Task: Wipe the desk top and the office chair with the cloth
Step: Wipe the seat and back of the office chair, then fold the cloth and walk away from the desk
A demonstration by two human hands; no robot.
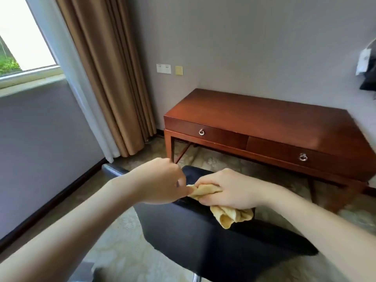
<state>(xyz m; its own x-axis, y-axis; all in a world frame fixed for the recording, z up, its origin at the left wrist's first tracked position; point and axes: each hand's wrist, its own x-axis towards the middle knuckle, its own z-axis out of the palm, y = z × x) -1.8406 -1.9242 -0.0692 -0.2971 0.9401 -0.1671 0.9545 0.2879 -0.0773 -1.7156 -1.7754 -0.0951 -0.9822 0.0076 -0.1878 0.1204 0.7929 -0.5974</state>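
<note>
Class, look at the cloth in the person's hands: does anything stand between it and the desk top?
Nothing visible in the air between cloth and desk top. The office chair, under the cloth, stands between the person and the desk.

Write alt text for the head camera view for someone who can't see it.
Two bare hands hold a bunched yellow cloth over a black office chair: the right hand grips it, the left hand pinches one end. Behind stands a reddish wooden desk with two ring-pull drawers, near brown curtains and a window.
</note>
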